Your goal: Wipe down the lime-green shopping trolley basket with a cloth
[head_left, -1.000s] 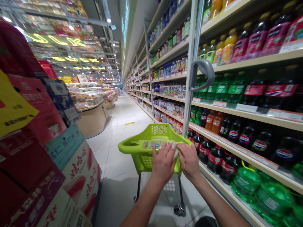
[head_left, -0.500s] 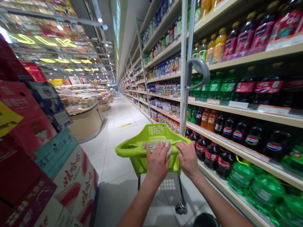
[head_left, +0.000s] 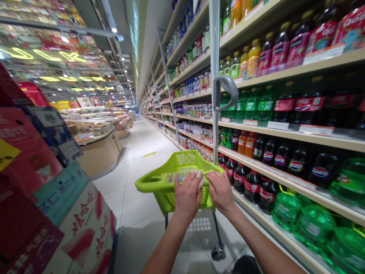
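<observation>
A lime-green plastic shopping cart (head_left: 145, 185) stands in front of me in the aisle, with perforated walls and dark legs on casters. My left hand (head_left: 186, 198) is closed over the middle of its handle. A small whitish, cloth-like thing (head_left: 200, 179) shows at the fingers of that hand; I cannot make out what it is. My right hand (head_left: 221, 193) grips the right end of the handle, its fingers curled over the bar. A label panel on the handle is partly covered by my left hand.
Close on the right runs a long drinks shelf (head_left: 273, 133) with cola bottles (head_left: 252, 184) and large green bottles (head_left: 286, 209). A grey loop handle (head_left: 226, 93) juts from its upright. Stacked cartons (head_left: 76, 228) stand at left; a rounded display counter (head_left: 99, 152) lies beyond.
The whole scene has shifted slightly left in view, as my head turns a little right. Both hands stay on the cart handle.
</observation>
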Tool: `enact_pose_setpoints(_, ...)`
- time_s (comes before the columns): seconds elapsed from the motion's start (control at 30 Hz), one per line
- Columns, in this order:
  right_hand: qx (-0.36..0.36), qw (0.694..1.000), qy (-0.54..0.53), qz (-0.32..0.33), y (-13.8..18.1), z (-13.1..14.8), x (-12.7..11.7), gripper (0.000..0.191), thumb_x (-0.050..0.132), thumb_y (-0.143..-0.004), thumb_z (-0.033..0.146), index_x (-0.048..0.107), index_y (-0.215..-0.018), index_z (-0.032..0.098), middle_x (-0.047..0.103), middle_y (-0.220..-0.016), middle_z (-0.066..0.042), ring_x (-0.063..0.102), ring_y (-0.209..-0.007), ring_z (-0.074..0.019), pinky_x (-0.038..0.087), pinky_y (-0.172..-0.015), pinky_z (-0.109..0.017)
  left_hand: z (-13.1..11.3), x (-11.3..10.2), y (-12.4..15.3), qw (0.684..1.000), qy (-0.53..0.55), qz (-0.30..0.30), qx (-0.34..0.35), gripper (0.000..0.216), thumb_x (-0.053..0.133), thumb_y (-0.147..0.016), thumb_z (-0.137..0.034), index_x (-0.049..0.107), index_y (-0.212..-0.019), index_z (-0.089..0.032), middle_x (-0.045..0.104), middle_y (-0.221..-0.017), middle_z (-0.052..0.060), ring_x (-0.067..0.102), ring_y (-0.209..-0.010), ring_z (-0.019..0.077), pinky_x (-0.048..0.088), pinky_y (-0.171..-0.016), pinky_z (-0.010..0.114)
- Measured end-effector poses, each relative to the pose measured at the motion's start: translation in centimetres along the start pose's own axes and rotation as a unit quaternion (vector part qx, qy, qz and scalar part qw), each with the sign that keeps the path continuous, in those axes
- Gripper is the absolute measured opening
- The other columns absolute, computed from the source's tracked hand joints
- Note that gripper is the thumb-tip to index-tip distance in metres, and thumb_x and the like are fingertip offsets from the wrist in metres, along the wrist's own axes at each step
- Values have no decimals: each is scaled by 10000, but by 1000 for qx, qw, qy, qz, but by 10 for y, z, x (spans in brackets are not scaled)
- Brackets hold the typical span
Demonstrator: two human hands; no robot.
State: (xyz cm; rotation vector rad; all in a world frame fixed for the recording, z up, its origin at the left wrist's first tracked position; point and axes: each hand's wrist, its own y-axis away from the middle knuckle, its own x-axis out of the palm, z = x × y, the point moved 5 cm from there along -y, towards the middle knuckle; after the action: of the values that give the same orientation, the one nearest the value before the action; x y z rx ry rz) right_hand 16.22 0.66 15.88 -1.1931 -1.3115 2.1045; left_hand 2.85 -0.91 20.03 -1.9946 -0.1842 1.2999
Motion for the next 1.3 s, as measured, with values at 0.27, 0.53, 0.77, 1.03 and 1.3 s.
enact_pose_setpoints(0.27, -8, 1000, 2, 2, 0, -5, -2, 282, 364, -833, 170, 549, -1044, 195, 614, -1079, -42, 485, -1093, -199, 260, -995, -435, 98, -46, 26, 983, -74, -91, -140, 284, 413, -750, -182, 548, -998, -213, 604, -1134, 80, 563, -1005, 244, 152, -1002, 597)
enact_pose_setpoints(0.53, -17, 1000, 4, -16, 2, -8, -1, 283, 372, -833, 188, 548, -1053, 211, 614, -1068, -43, 513, -1058, -196, 249, -1005, -450, 30, -19, 14, 1000, -11, -14, 11, 342, 445, -730, -150, 554, -1039, -250, 577, -1181, 42, 505, -1105, 201, 103, -1053, 529)
enact_pose_setpoints(0.77, -11, 1000, 9, -26, 2, -15, -3, 282, 358, -835, 210, 555, -1037, 225, 618, -1036, -36, 515, -1050, -210, 261, -993, -460, 104, -53, 12, 987, -46, -12, -151, 247, 371, -741, -194, 566, -889, -225, 678, -905, 10, 608, -838, 189, 143, -1023, 556)
enact_pose_setpoints(1.03, -21, 998, 59, 0, 2, -60, 1, 353, 312, -856, 341, 549, -1075, 197, 581, -1053, -83, 409, -1144, -284, 252, -953, -548, 60, -46, 23, 993, -12, -16, -115, 239, 416, -704, -161, 569, -877, -222, 664, -869, -4, 584, -857, 170, 213, -1012, 491)
enact_pose_setpoints(1.3, 2, 999, 38, 26, -9, -33, -13, 370, 294, -869, 279, 495, -1170, 201, 498, -1241, -107, 439, -1156, -244, 293, -946, -517, 2, -30, 37, 998, 30, -3, 46, 408, 438, -691, -137, 529, -1075, -241, 612, -1123, 33, 548, -1036, 179, 48, -1065, 517)
